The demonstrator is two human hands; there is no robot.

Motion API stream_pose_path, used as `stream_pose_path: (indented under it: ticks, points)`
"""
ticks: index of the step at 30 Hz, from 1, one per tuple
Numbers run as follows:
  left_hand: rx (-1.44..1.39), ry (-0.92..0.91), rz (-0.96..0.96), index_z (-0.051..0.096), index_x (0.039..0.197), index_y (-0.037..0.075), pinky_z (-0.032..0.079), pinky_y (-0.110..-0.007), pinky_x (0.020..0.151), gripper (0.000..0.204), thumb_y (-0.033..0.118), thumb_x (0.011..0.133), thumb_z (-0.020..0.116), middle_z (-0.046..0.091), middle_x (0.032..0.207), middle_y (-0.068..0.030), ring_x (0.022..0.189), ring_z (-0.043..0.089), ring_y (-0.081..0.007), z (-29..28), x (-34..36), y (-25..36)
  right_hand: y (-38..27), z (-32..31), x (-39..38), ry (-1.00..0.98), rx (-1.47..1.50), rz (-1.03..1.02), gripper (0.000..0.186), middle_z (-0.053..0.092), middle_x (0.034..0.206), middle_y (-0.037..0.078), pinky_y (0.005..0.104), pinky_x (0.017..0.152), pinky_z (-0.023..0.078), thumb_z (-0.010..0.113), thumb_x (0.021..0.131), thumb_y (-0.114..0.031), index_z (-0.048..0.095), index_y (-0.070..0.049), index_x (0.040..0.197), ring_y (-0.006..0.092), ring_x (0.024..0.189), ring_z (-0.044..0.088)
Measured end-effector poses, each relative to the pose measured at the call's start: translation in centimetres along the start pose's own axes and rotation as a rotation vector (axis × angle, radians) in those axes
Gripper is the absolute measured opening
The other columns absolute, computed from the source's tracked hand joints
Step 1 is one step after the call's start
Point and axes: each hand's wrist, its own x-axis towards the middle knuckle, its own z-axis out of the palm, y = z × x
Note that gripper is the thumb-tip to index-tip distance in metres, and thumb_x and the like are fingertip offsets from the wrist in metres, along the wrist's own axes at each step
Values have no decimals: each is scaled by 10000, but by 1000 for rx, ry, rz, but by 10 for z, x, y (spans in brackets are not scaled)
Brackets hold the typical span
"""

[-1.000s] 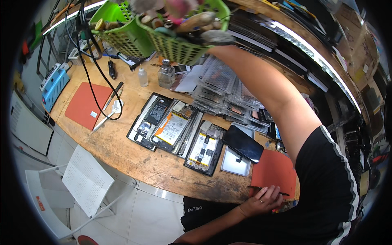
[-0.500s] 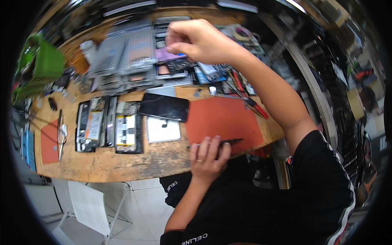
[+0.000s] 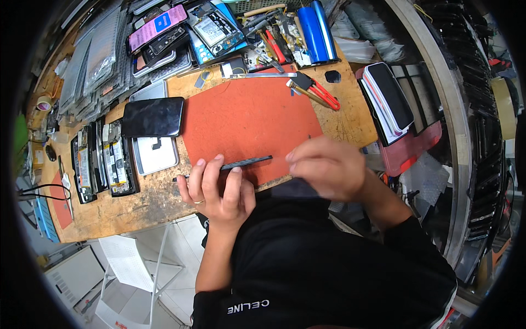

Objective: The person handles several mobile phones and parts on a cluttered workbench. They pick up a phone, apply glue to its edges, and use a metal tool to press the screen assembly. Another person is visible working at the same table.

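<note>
My left hand (image 3: 216, 194) grips a thin dark device (image 3: 246, 163) on edge over the red mat (image 3: 252, 115), near the front edge of the bench. My right hand (image 3: 323, 167), slightly blurred, is just right of the device with curled fingers; I cannot make out whether anything is between them. To the left, a black phone (image 3: 153, 116) lies partly over a silver tray (image 3: 153, 162). Farther left, opened phones with exposed batteries (image 3: 115, 164) lie side by side. A red-handled cutting tool (image 3: 323, 96) lies beyond the mat's right corner.
Stacks of bubble-wrapped items (image 3: 90, 60) and piled phone parts (image 3: 211, 30) fill the back. Blue rolls (image 3: 315, 33) stand beside loose tools. Phones (image 3: 386, 98) are stacked at the right. A white folding chair (image 3: 126, 263) is below the bench's front left.
My right hand has come down from high over the bench, earlier by a green basket, to beside the device. My left hand still holds the device. The view has turned toward the mat.
</note>
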Motion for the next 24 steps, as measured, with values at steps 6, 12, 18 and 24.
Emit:
stream_pose_path:
  ticks: [6,12,18,24]
  points:
    - [2,36,-33,625,1181,268,198,-535,1253,350,184,847,688,688,1273,-56,1273,568,-311,3,-2,0,0,26,12,67,-170,-278,210,688,950,115,374,702,649,773,773,-73,699,-21,963,289,870,754]
    - [18,58,-35,631,1174,268,206,-536,1250,315,216,867,675,691,1269,-55,1272,569,-310,6,-5,0,0,34,17,60,-176,-310,222,691,925,120,366,688,665,794,745,-47,706,-9,945,301,865,762]
    - [13,41,-42,631,1178,270,202,-540,1252,307,219,877,653,693,1266,-63,1271,571,-309,5,-3,0,-2,34,17,54,-180,-288,228,691,917,120,342,666,659,795,736,-24,713,-6,948,301,855,766]
    - [2,31,-40,625,1187,273,204,-545,1251,300,223,892,642,693,1266,-64,1281,565,-305,3,-2,1,-3,35,17,62,-187,-267,218,696,919,118,337,673,659,796,732,-21,718,-9,935,299,849,771]
